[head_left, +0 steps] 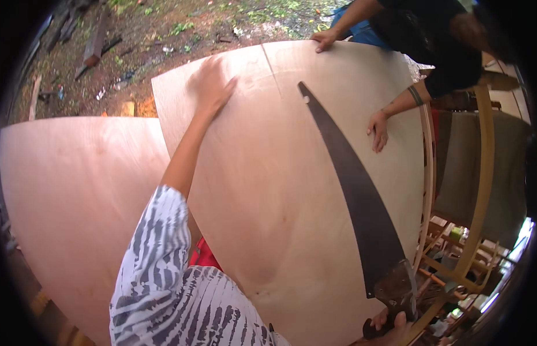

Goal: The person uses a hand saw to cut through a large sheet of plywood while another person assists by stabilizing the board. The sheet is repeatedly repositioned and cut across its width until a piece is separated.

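Observation:
A large pale plywood sheet (268, 190) spreads out before me. My left hand (212, 87) is over its far left part with the fingers apart, slightly blurred; whether the palm touches the wood I cannot tell. At the lower right my right hand (389, 327) is wrapped round the dark handle of a handsaw (358, 190). The saw's long blade points away from me, over the sheet, its tip short of the far edge. A thin dark line (271, 66), a cut or a mark, runs inward from that edge, left of the tip.
A person in dark clothes stands at the upper right, one hand (325, 40) on the sheet's far edge, the other (379, 130) over its right part. Another plywood sheet (78, 213) lies at the left. Wooden frames (482, 173) stand at the right. Muddy ground with timber scraps (95, 46) lies beyond.

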The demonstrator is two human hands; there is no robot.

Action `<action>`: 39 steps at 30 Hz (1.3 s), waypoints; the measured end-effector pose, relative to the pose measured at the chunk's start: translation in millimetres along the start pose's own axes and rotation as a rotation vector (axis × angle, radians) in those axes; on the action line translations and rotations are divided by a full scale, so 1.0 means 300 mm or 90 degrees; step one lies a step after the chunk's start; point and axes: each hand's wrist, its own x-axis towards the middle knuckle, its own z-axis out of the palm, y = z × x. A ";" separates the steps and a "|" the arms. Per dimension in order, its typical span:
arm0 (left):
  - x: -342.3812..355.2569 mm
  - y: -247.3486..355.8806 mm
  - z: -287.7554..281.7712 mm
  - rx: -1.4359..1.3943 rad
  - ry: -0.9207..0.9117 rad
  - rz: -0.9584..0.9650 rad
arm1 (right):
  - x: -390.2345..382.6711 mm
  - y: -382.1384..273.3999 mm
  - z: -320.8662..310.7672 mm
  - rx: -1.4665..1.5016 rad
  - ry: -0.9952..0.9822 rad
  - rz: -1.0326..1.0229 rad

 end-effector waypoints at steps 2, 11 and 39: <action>-0.276 0.033 -0.284 0.047 0.039 -0.108 | -0.001 0.251 -0.402 0.074 0.071 0.192; -1.225 0.346 -0.622 -0.797 -0.155 -0.748 | 0.058 1.018 -0.535 0.348 0.014 0.287; -1.189 0.290 -0.638 -0.893 -0.225 -0.579 | -1.451 2.238 -1.288 0.426 0.690 0.069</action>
